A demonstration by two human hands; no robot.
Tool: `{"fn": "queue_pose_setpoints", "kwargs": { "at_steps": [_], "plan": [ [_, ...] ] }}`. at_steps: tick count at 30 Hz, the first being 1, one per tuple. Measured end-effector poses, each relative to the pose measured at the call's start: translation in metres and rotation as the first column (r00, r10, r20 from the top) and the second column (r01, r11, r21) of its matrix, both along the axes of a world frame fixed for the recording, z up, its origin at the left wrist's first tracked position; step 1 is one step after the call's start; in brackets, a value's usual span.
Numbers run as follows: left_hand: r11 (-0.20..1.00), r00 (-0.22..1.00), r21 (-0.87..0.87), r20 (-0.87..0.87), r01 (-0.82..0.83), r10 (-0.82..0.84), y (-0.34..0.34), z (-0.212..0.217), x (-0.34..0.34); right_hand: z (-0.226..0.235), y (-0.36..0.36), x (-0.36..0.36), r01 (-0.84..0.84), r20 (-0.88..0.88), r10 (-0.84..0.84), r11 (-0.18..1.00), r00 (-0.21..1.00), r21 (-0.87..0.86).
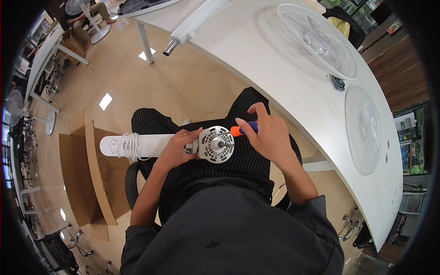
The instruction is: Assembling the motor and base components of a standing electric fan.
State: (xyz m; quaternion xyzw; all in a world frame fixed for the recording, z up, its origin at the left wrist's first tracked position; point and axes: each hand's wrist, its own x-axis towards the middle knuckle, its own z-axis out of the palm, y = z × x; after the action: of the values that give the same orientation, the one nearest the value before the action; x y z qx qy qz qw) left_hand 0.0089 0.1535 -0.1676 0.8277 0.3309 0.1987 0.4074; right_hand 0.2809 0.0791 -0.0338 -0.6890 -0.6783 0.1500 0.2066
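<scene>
A white fan motor unit [214, 145] with a round slotted face and a metal shaft lies across my lap. Its long white body [155, 145] reaches to the left, with a white power cord [130, 146] wound around it. My left hand [176, 149] is closed around the neck just behind the motor. In my right hand [268, 135] is a screwdriver [243, 129] with an orange and blue handle. Its shank points left toward the upper right of the motor face; whether the tip touches a screw is too small to tell.
An open cardboard box [98, 178] stands on the floor at my left. On the white table [270, 68] at my right lie a white pole with a metal end [188, 27], a fan guard with blades [316, 41], a second guard [363, 130] and a small dark part [338, 83].
</scene>
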Motion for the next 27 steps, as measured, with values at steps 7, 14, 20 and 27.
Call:
{"fn": "queue_pose_setpoints", "kwargs": {
  "at_steps": [7,14,20,27],
  "plan": [
    [1.0,1.0,0.016,0.011,-0.001,0.001,0.001,-0.004,-0.002,-0.007,0.0,0.002,-0.039,-0.027,0.039,0.999,0.999,-0.022],
    [1.0,1.0,0.007,-0.004,0.01,-0.01,0.0,-0.002,-0.002,-0.007,-0.004,0.005,-0.168,-0.049,0.177,0.974,0.983,0.151],
    [1.0,1.0,0.015,-0.012,0.019,-0.018,0.001,-0.004,-0.002,-0.015,-0.001,-0.008,0.054,-0.062,-0.057,0.998,0.996,-0.043],
    [0.999,1.0,0.025,-0.002,0.029,-0.029,0.001,-0.001,-0.004,-0.005,0.0,0.002,-0.118,-0.05,0.122,0.991,0.991,0.069]
  ]
}}
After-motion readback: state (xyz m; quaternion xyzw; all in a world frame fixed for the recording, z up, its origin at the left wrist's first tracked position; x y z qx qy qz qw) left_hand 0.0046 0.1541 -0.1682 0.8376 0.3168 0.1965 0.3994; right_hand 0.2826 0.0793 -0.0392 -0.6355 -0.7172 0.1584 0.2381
